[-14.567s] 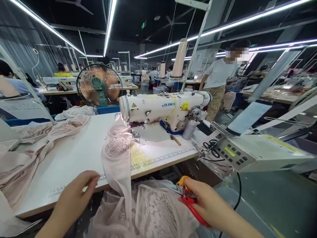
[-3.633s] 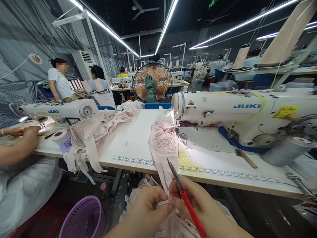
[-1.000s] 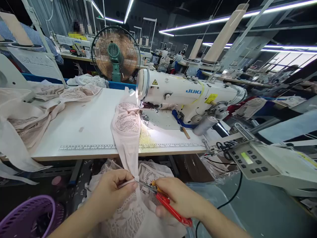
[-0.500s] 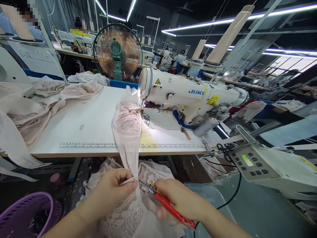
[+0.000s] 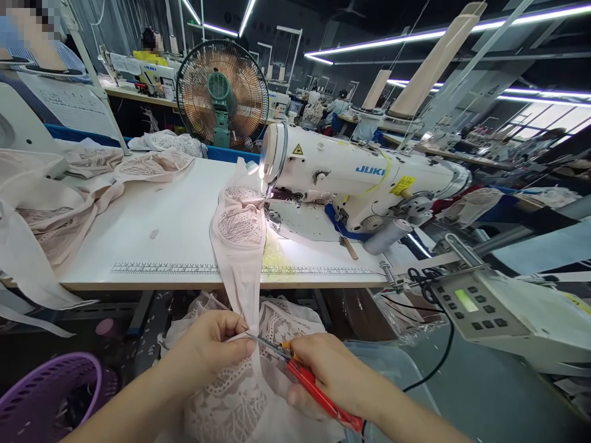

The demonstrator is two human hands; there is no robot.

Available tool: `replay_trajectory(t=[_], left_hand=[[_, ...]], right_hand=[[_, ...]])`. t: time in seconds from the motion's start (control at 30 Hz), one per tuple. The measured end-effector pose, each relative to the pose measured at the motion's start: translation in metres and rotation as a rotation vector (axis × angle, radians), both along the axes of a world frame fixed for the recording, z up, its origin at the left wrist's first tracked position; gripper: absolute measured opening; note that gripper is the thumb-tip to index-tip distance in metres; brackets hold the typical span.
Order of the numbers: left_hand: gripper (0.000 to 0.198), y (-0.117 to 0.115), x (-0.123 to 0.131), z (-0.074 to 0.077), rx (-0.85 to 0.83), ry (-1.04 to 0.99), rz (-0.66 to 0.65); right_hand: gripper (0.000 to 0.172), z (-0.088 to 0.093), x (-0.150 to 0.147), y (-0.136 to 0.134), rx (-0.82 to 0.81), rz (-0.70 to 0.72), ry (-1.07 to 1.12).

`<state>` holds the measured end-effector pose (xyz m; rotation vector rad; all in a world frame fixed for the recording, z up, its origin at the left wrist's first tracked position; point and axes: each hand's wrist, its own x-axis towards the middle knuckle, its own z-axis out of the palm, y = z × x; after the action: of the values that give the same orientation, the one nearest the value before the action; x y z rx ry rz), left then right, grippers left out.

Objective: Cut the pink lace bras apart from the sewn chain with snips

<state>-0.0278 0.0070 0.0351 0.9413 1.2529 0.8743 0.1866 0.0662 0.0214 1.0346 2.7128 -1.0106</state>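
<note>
A pale pink lace bra (image 5: pixel 240 224) lies at the sewing machine's needle, and its band hangs over the table's front edge. My left hand (image 5: pixel 219 338) is closed, pinching a narrow edge of the band between thumb and fingers. In my right hand (image 5: pixel 330 369) is a pair of scissors (image 5: pixel 318 394) with a red handle and an orange part. Their metal tips touch or nearly touch the fabric at my left fingertips. Whether the blades are apart, I cannot tell. Below both hands hangs more pale lace fabric (image 5: pixel 240 400).
A white sewing machine (image 5: pixel 341 163) stands on the white table (image 5: pixel 166 209). More lace bras (image 5: pixel 60 215) are heaped at left. A purple basket (image 5: pixel 87 394) is low at left, a control box (image 5: pixel 480 307) at right. Behind the table is a large fan (image 5: pixel 221 92); other people sit farther back.
The camera view has shifted slightly. Both hands stay almost in place, with the scissor tips still at the band's edge.
</note>
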Motion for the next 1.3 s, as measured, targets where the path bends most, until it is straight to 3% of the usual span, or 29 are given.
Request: replay_trajectory(t=[0.2, 0.6, 0.8, 0.9, 1.1, 1.3], left_hand=[[0.026, 0.000, -0.001, -0.005, 0.017, -0.008, -0.016], [0.033, -0.009, -0.010, -0.015, 0.029, -0.013, 0.030], [0.016, -0.022, -0.012, -0.003, 0.226, 0.015, 0.189], [0.010, -0.027, -0.012, 0.007, 0.316, 0.082, 0.234], [0.009, -0.041, -0.023, 0.013, 0.212, 0.183, 0.415], [0.010, -0.048, -0.035, 0.006, 0.187, 0.131, 0.552]], right_hand=[[0.041, -0.004, -0.005, -0.006, -0.092, -0.089, -0.005], [0.044, -0.026, -0.010, -0.003, -0.064, -0.188, 0.160], [0.032, -0.018, -0.023, -0.004, -0.049, -0.089, 0.545], [0.027, -0.022, -0.032, -0.011, -0.013, -0.011, 0.521], [0.032, -0.034, -0.034, -0.020, -0.043, 0.061, 0.319], [0.024, -0.043, -0.024, -0.025, 0.015, 0.094, 0.548]])
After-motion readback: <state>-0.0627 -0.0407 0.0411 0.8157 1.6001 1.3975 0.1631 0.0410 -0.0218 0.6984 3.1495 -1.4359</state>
